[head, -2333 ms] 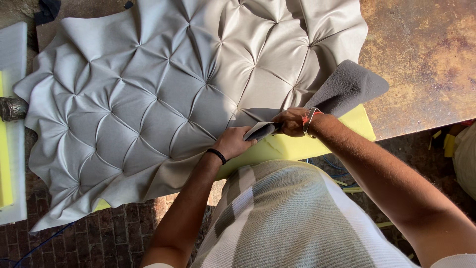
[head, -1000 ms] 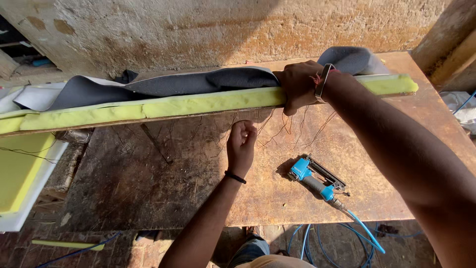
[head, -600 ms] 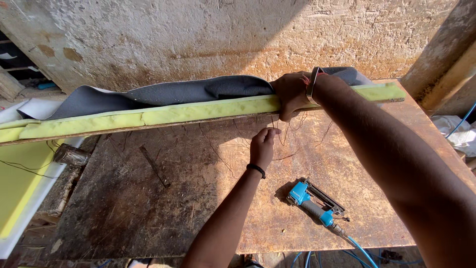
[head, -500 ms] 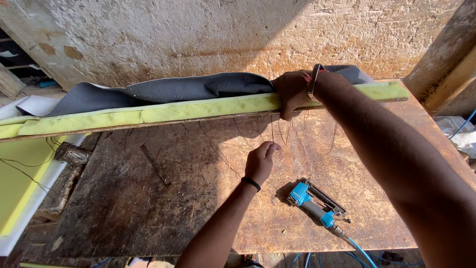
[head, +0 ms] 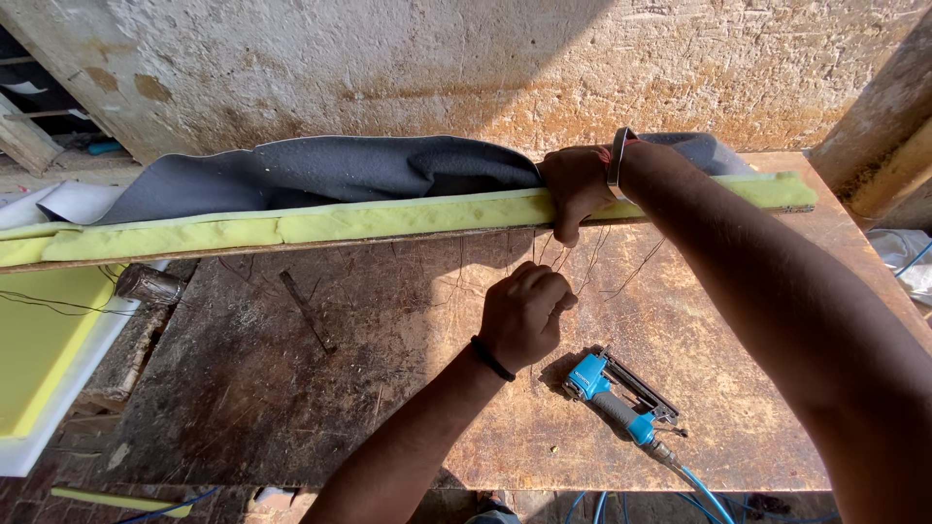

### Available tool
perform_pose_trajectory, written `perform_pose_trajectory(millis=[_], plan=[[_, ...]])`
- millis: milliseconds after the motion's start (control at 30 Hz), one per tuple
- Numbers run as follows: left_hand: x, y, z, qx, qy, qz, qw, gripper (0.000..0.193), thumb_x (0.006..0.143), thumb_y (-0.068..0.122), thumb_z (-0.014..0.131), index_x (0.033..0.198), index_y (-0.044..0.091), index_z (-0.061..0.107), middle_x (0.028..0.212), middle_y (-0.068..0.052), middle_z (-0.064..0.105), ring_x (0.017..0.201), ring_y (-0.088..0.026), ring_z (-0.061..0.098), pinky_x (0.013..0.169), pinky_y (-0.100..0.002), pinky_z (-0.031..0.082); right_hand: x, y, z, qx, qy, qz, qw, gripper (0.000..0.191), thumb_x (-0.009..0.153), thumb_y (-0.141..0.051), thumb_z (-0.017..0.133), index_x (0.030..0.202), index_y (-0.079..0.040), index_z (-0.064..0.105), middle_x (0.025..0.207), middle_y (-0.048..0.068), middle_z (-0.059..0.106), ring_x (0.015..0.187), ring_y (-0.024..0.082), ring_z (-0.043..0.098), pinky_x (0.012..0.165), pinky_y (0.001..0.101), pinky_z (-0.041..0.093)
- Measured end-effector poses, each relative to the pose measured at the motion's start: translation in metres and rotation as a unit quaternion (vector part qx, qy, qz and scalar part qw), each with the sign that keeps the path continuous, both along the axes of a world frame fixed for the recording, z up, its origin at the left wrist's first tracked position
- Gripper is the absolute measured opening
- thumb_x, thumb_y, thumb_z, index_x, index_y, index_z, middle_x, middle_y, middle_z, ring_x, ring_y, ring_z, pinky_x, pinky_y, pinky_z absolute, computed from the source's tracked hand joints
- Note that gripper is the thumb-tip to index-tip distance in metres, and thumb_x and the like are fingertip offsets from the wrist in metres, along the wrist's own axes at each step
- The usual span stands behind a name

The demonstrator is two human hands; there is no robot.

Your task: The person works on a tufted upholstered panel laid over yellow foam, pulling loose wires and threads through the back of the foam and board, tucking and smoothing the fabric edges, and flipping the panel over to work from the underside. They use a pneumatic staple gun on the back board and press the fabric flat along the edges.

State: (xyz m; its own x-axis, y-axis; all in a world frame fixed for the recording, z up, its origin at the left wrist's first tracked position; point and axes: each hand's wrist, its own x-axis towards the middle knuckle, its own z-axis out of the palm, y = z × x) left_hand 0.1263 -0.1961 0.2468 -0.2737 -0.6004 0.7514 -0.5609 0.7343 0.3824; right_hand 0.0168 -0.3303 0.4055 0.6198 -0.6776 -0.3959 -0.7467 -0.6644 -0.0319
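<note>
On the worn wooden table [head: 291,408], upholstered panel [head: 388,218] stands on edge: yellow-green foam facing camera, dark grey fabric [head: 320,170] draped over the top. Right hand [head: 575,184] clamped over the top edge, fingers wrapped down onto the foam. Left hand [head: 524,315] curled shut, pinching thin threads [head: 573,262] hanging from the panel. Blue pneumatic stapler [head: 621,400] lies on the table just right of the left hand, untouched.

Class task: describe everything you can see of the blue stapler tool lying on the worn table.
The blue handheld stapler tool lies on its side on the scratched brown wooden table, angled diagonally. It has a blue body, a dark grip and a black metal magazine, and a blue hose leaves its rear end. Neither hand touches it; the left hand is nearest.
</note>
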Motion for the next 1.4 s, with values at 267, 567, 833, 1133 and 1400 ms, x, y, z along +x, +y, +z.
perform_pose_trajectory(millis=[267, 567, 833, 1133, 1400], plan=[[0.026, -0.016, 0.042, -0.102, -0.043, -0.039, 0.993, 0.019, 0.089, 0.009, 0.071, 0.073, 0.011, 0.061, 0.066, -0.004, 0.067, 0.058, -0.021, 0.066, 0.054, -0.037, 0.048, -0.002, 0.003, -0.022, 0.024, -0.004, 0.033, 0.999, 0.062, 0.048, -0.026, 0.092, 0.105, -0.007, 0.076, 0.091, 0.014, 0.079, 0.083, 0.029, 0.076, 0.077, 0.0391, 0.059], [0.04, -0.085, 0.09, -0.035, 0.029, -0.087, 0.995, 0.039, 0.108, 0.029, 0.058, 0.075, 0.009, 0.064, 0.066, -0.003, 0.069, 0.061, -0.013, 0.072, 0.055, -0.029, 0.055, -0.035, 0.003, -0.041, -0.353, -0.244, 0.087, 0.899, 0.043, 0.071, -0.029, 0.087, 0.102, -0.006, 0.068, 0.107, 0.013, 0.072, 0.11, 0.029, 0.062, 0.102, 0.0431, 0.044], [0.054, -0.176, 0.149, -0.075, 0.03, -0.093, 0.992, 0.04, 0.107, 0.026, 0.061, 0.072, 0.006, 0.066, 0.066, -0.002, 0.068, 0.058, -0.015, 0.064, 0.054, -0.031, 0.048, -0.097, 0.092, -0.333, 0.125, -0.082, -0.428, 0.891, 0.099, 0.081, -0.054, 0.079, 0.157, -0.013, 0.031, 0.151, 0.017, 0.045, 0.125, 0.028, 0.059, 0.096, 0.0365, 0.063], [0.07, -0.236, 0.186, -0.046, 0.058, -0.079, 0.994, 0.035, 0.101, 0.019, 0.063, 0.069, 0.006, 0.064, 0.064, -0.003, 0.065, 0.058, -0.014, 0.06, 0.056, -0.031, 0.047, -0.109, 0.085, -0.402, 0.163, -0.032, -0.478, 0.863, 0.086, 0.085, -0.028, 0.081, 0.149, -0.004, 0.029, 0.124, 0.021, 0.065, 0.111, 0.032, 0.068, 0.092, 0.0384, 0.059], [0.077, -0.269, 0.206, -0.024, 0.083, -0.09, 0.992, 0.036, 0.101, 0.022, 0.062, 0.069, 0.006, 0.065, 0.061, -0.002, 0.062, 0.057, -0.012, 0.058, 0.055, -0.031, 0.046, -0.05, 0.015, -0.3, 0.124, -0.398, -0.526, 0.741, 0.042, 0.079, -0.022, 0.081, 0.113, 0.0, 0.071, 0.092, 0.019, 0.083, 0.073, 0.03, 0.078, 0.068, 0.0434, 0.063]])
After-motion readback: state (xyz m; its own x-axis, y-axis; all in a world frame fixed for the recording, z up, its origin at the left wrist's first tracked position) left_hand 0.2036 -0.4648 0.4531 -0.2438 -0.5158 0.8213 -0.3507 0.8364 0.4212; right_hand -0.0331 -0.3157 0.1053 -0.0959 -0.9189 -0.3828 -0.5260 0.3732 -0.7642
